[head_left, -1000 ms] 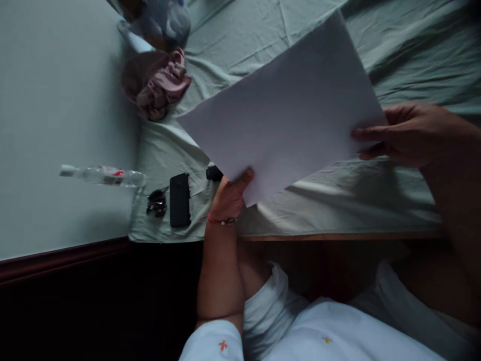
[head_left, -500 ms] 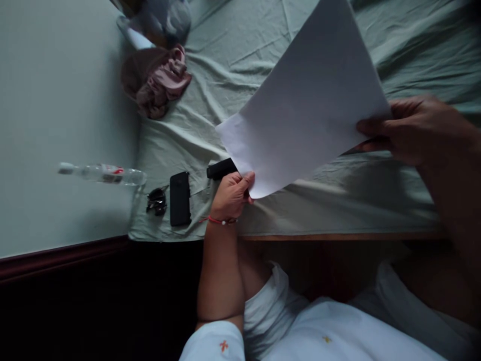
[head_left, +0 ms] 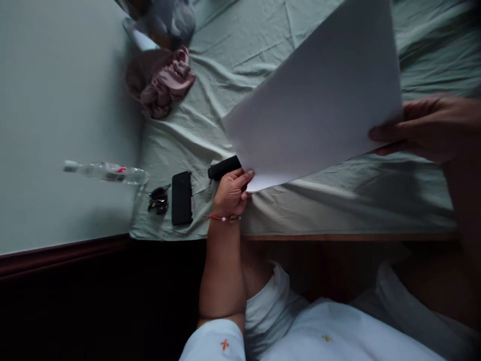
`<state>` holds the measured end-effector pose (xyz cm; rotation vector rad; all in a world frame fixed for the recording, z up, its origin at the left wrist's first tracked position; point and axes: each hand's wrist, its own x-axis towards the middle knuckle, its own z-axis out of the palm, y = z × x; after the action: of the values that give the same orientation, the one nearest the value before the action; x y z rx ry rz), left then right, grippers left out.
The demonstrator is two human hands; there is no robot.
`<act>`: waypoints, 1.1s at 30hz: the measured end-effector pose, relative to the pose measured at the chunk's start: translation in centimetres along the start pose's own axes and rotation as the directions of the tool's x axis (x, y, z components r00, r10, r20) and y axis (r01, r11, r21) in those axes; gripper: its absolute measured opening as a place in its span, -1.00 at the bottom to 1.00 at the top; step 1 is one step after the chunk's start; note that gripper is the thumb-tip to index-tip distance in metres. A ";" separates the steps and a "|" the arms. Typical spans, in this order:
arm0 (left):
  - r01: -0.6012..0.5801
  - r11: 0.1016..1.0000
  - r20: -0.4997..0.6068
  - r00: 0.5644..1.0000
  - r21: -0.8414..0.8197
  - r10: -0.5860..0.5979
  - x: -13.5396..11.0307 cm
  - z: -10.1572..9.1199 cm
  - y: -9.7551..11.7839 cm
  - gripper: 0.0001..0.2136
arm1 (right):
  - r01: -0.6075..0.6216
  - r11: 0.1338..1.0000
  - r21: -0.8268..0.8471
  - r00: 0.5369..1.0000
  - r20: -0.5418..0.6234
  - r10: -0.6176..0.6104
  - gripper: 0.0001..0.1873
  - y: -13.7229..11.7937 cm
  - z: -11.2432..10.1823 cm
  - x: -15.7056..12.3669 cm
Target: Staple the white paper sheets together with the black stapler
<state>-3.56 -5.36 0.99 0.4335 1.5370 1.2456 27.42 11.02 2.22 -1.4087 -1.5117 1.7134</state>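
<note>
A white sheet of paper (head_left: 319, 95) is held up at a slant over the cloth-covered table, its far corner running out of the top of the view. My left hand (head_left: 232, 191), with a red cord bracelet at the wrist, pinches its near left corner. On the right edge, my right hand (head_left: 428, 128) grips the paper with the thumb on top; its other fingers are partly hidden beneath. Just behind my left hand lies a black oblong object (head_left: 224, 167), partly covered by the hand and the sheet.
A black phone-like slab (head_left: 182, 198) and a bunch of keys (head_left: 158, 200) lie to the left. A clear plastic bottle (head_left: 108, 172) stands near the wall. Crumpled pink cloth (head_left: 165, 85) and a plastic bag (head_left: 173, 22) are further back on the green tablecloth (head_left: 210, 100).
My right hand has moved to the right, and the paper has swung and stretched that way with it. My left hand stays at the same corner.
</note>
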 end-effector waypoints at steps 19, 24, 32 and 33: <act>-0.357 0.594 -0.368 0.530 0.721 0.764 0.2 -0.4 -1.2 -0.72 | 0.021 0.995 0.099 0.985 -0.171 -0.004 -0.86 -0.2 2.0 -0.4; -0.383 0.479 -0.355 0.352 0.790 0.866 0.7 -1.4 -1.0 -0.77 | 0.043 0.989 0.140 0.991 -0.131 -0.024 -0.87 0.8 2.7 0.4; -0.322 0.269 -0.104 0.447 0.908 0.888 3.4 -3.9 -1.9 -0.77 | 0.132 0.986 0.105 0.983 -0.145 -0.116 -0.84 0.7 3.6 0.0; -0.335 0.271 -0.092 0.464 0.902 0.881 3.6 -4.0 -2.0 -0.77 | 0.143 0.984 0.103 0.981 -0.145 -0.127 -0.84 0.7 3.6 0.0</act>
<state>-7.76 -5.19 -2.94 1.5879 2.6699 1.2695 24.41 9.20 1.14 -1.3074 -1.3808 1.5606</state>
